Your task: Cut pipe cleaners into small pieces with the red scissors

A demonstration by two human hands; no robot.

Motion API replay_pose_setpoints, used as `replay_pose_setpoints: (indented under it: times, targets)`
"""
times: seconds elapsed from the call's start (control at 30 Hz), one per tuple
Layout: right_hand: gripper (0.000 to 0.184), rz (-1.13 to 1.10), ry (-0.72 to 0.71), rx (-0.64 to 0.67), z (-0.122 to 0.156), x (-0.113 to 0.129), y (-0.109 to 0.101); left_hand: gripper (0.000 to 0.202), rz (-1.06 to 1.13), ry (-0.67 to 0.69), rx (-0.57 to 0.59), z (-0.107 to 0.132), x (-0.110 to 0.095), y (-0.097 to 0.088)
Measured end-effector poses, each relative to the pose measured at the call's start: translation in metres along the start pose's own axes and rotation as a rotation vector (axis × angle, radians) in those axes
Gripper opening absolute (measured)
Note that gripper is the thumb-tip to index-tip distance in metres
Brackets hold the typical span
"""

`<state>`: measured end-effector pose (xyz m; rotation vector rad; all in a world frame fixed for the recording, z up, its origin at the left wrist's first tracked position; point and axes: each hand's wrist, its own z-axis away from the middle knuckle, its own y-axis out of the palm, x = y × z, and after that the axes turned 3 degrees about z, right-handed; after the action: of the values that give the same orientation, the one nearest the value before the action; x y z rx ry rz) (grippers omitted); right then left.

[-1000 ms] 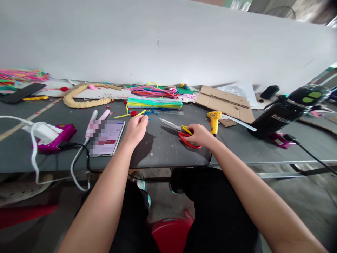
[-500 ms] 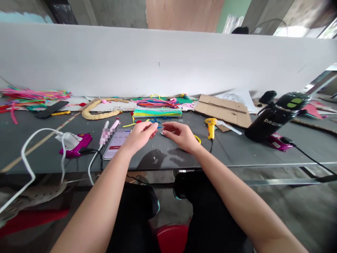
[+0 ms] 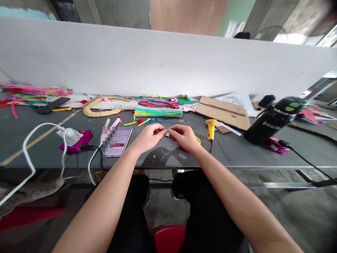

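Note:
My left hand (image 3: pixel 152 136) and my right hand (image 3: pixel 184 137) meet just above the grey table, fingertips almost touching. Both are closed in a pinch. What lies between the fingers is too small to make out. A pair of scissors with a yellow and red handle (image 3: pixel 198 140) lies partly hidden under my right hand, its metal showing near the fingertips. Small blue pieces (image 3: pixel 155 121) are scattered just beyond my hands. Behind them lies a bundle of green and yellow pipe cleaners (image 3: pixel 159 112). A red ball and a yellow strip (image 3: pixel 143 122) rest beyond my left hand.
To the left are a phone (image 3: pixel 122 140), a pink hair-iron-like tool (image 3: pixel 112 128) and a purple power socket (image 3: pixel 77 142) with cables. A yellow glue gun (image 3: pixel 211 129), cardboard (image 3: pixel 223 111) and a tilted black bottle (image 3: pixel 273 121) stand to the right. A white panel (image 3: pixel 105 59) rises behind.
Both hands have shifted slightly right, and their fingertips have come closer together. The left fingers have curled into a pinch. The camera view has tilted a little.

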<state>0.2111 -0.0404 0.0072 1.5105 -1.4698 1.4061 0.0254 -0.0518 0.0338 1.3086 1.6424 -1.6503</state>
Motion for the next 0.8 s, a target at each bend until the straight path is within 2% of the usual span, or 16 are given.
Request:
replay_pose_setpoints:
  times: [0.1,0.2,0.27,0.43,0.47,0.53,0.63,0.8]
  targets:
    - [0.03,0.018,0.045,0.025,0.0,-0.004,-0.002,0.03,-0.021,0.012,0.023,-0.004,0.005,0.003]
    - [0.033,0.02,0.106,0.017,-0.001,-0.009,-0.002,0.03,-0.093,0.029,0.039,-0.016,0.022,-0.005]
    - [0.035,0.017,0.151,0.002,-0.002,-0.014,-0.003,0.028,-0.184,0.02,-0.034,-0.027,0.039,-0.019]
    - [0.034,0.045,0.22,0.016,-0.005,-0.028,-0.009,0.012,-0.516,-0.144,-0.216,-0.056,0.087,-0.059]
    - [0.033,0.039,0.215,0.018,-0.006,-0.03,-0.011,0.012,-0.539,-0.143,-0.211,-0.061,0.094,-0.063]
    - [0.033,0.047,0.207,0.015,-0.007,-0.035,-0.016,0.013,-0.556,-0.112,-0.132,-0.07,0.107,-0.067]
    - [0.034,0.073,0.218,0.032,-0.007,-0.038,-0.023,0.015,-0.615,-0.097,-0.071,-0.08,0.121,-0.066]
    - [0.032,0.063,0.214,0.036,-0.004,-0.038,-0.029,0.02,-0.62,-0.093,-0.056,-0.085,0.132,-0.059]
